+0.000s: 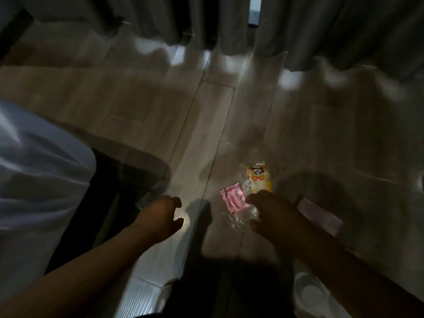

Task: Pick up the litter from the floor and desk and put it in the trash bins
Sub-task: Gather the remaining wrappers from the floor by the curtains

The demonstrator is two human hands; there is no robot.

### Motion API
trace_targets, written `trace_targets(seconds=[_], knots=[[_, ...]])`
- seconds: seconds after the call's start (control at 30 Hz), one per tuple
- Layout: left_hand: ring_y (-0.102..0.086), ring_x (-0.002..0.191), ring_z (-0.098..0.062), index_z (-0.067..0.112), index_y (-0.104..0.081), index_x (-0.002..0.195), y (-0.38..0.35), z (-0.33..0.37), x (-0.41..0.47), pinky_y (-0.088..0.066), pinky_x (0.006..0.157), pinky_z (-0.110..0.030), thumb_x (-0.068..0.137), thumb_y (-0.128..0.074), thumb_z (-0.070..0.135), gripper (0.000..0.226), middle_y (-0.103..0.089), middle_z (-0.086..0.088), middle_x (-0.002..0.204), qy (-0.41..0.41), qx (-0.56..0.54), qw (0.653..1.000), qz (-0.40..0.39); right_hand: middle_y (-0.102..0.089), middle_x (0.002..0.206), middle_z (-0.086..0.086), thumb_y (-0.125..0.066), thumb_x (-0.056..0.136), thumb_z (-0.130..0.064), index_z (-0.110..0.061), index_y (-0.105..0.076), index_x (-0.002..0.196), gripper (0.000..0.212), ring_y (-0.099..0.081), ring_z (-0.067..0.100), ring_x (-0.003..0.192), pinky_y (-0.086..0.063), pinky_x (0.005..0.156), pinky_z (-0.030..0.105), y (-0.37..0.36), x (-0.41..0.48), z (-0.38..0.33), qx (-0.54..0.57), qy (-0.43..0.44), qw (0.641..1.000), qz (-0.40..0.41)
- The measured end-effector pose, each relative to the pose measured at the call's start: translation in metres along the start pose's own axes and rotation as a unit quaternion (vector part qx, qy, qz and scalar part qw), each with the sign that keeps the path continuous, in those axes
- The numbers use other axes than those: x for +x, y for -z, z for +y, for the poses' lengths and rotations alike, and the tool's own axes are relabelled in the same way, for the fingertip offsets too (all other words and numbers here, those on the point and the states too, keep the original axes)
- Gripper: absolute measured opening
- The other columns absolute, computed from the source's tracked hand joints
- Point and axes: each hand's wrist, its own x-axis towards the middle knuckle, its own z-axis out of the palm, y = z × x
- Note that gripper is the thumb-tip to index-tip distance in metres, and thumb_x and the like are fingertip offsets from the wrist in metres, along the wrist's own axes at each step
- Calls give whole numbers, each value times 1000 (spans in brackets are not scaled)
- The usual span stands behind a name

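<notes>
— Where's the litter?
— Pink wrapper (232, 200), yellow packet (260, 180), clear film on the floor (137, 92); right hand (273, 214) open above.
— Handling?
— Probably light, crinkly, slippery; pinch an edge. Left hand (158, 214) open, empty.

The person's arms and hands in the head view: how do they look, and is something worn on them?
Both forearms are bare up to the frame edge: no sleeves, gloves, watch or bracelet show. The left hand and right hand are bare too. Rings cannot be judged, as the picture is dark and blurred. A white garment hangs at the left.
</notes>
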Motion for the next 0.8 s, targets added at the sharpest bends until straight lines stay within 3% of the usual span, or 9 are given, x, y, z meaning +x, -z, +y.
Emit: trace_targets(seconds=[0.1, 0.2, 0.3, 0.4, 0.47, 0.63, 0.8], knots=[[-58, 103, -10, 25, -53, 122, -38, -31, 49, -47, 83, -22, 86, -62, 39, 40, -59, 4, 119, 19, 10, 999, 34, -55, 130, 1, -59, 86, -28, -27, -50, 126, 42, -56, 22, 112, -47, 94, 36, -51, 65, 1, -42, 50, 998, -27], [-57, 95, -7, 28, -55, 116, -67, -59, 92, -46, 77, -20, 84, -64, 40, 36, -61, 6, 114, 31, 7, 997, 75, -55, 127, 2, -63, 83, -29, -23, -50, 127, 46, -54, 22, 111, -46, 91, 32, -89, 116, 1, -82, 91, 992, -32], [-59, 103, -12, 25, -57, 119, -81, -80, 119, -45, 82, -21, 81, -67, 39, 42, -61, 3, 117, 14, 5, 994, 107, -51, 125, 0, -64, 84, -29, -24, -48, 130, 49, -50, 20, 111, -43, 88, 30, -109, 145, 5, -101, 102, 988, -61], [-59, 108, -21, 18, -58, 119, -89, -90, 130, -45, 88, -27, 78, -71, 38, 47, -60, -5, 120, -4, 1, 990, 140, -50, 129, 3, -64, 86, -26, -21, -46, 132, 49, -50, 20, 116, -45, 94, 33, -116, 145, 6, -110, 110, 985, -78], [-58, 110, -24, 15, -57, 121, -94, -92, 130, -45, 90, -29, 78, -71, 37, 50, -58, -9, 122, 14, -11, 991, 130, -49, 135, 3, -63, 88, -27, -21, -44, 136, 51, -49, 19, 121, -44, 97, 30, -124, 135, 5, -111, 125, 982, -86], [-52, 119, -28, 13, -40, 136, -104, -99, 137, -43, 94, -30, 77, -72, 40, 72, -47, -13, 133, 64, -26, 993, 95, -52, 131, 4, -62, 89, -27, -21, -48, 131, 44, -53, 18, 116, -42, 87, 23, -144, 125, 10, -116, 145, 979, -83], [-54, 108, -30, 7, -44, 125, -116, -98, 140, -44, 89, -31, 82, -68, 32, 55, -49, -16, 126, 51, -18, 995, 88, -53, 130, 5, -58, 92, -28, -19, -48, 132, 42, -53, 17, 115, -35, 81, 19, -139, 126, 18, -130, 139, 979, -69]])
